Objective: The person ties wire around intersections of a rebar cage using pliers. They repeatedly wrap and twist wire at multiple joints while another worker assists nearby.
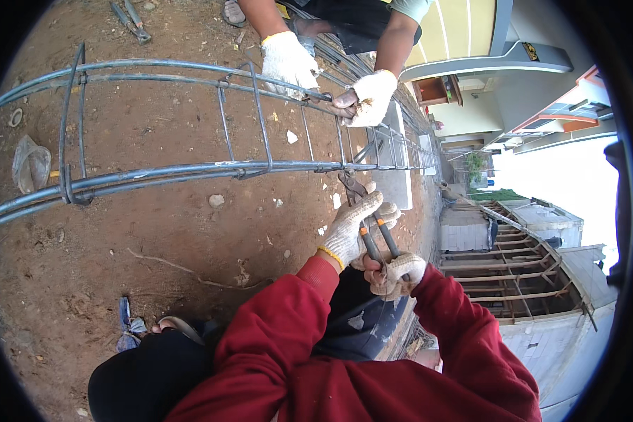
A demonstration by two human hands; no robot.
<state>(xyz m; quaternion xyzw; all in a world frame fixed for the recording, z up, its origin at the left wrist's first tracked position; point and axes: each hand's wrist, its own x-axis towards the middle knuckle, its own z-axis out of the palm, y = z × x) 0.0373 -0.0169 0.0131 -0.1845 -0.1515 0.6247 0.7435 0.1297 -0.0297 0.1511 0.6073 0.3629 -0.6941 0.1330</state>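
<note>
My right hand (397, 274), in a knitted off-white glove, grips the lower handles of dark pincers (370, 243) with orange bands. My left hand (352, 228), gloved with a yellow cuff edge, closes around the same pincers nearer the jaws; its finger contact is partly hidden. The jaws point up to the near long bar of a steel rebar cage (288, 166), at a crossing with a stirrup. Thin wire shows by my right hand. Across the cage, a co-worker's two gloved hands (369, 98) work at the far bar, around a dark tool.
Bare brown soil (155, 211) lies under the cage, with stone bits and a crumpled clear plastic bag (32, 164). Long-handled cutters (131, 21) lie at the far left. A pale slab (394, 169) lies beneath the cage; buildings (520, 232) stand at the right.
</note>
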